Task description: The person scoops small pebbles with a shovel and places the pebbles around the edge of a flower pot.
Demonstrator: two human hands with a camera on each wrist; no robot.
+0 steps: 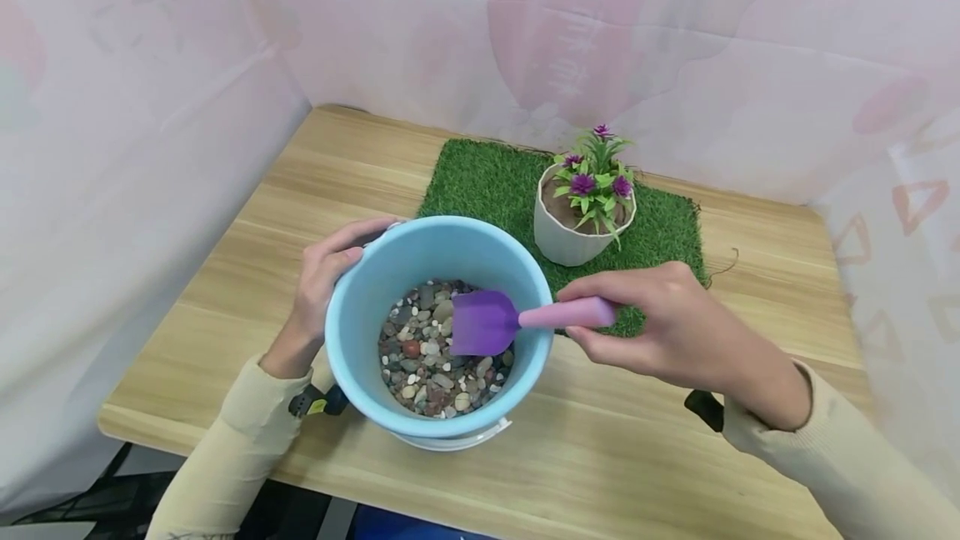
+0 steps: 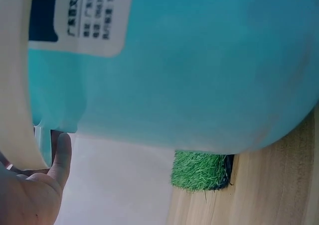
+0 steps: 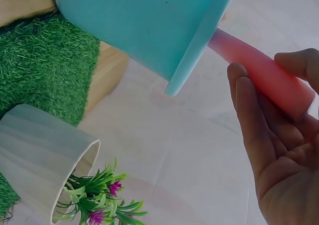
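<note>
A light blue bucket (image 1: 438, 227) holds a layer of mixed pebbles (image 1: 431, 382) at its bottom. My left hand (image 1: 322, 282) grips the bucket's left side near the rim; some of its fingers are hidden behind the bucket. In my right hand (image 1: 660, 323), thumb and fingers pinch the pink handle of a toy shovel (image 1: 483, 323). The shovel's purple blade is inside the bucket over the pebbles; whether it touches them I cannot tell. In the right wrist view the handle crosses the bucket's rim, with the fingers (image 3: 249, 115) beneath it.
Behind the bucket, a white pot (image 1: 566, 244) with purple-flowered plants (image 1: 600, 182) stands on a green grass mat (image 1: 480, 182). A wooden table (image 1: 637, 457) carries everything, its front edge close to the bucket. Pale printed cloth (image 1: 420, 48) hangs along the back and sides.
</note>
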